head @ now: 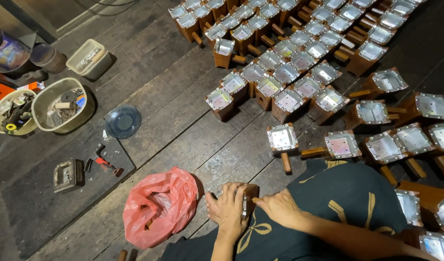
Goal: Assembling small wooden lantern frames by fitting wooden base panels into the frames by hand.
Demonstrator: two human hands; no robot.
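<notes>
My left hand [227, 207] and my right hand [279, 207] meet low in the view, both closed around one small wooden box with a metal top [246, 197], held against my dark patterned lap [338, 203]. The hands hide most of it; only a metal edge and a brown corner show. A finished box with a wooden handle [282, 138] lies just beyond my hands on the plank floor.
Several rows of metal-topped wooden boxes [284, 72] fill the upper right. A red plastic bag [156, 205] lies left of my hands. Farther left are pliers [102, 164], a metal piece [67, 175], a blue dish [122, 121] and tubs of hardware [62, 104].
</notes>
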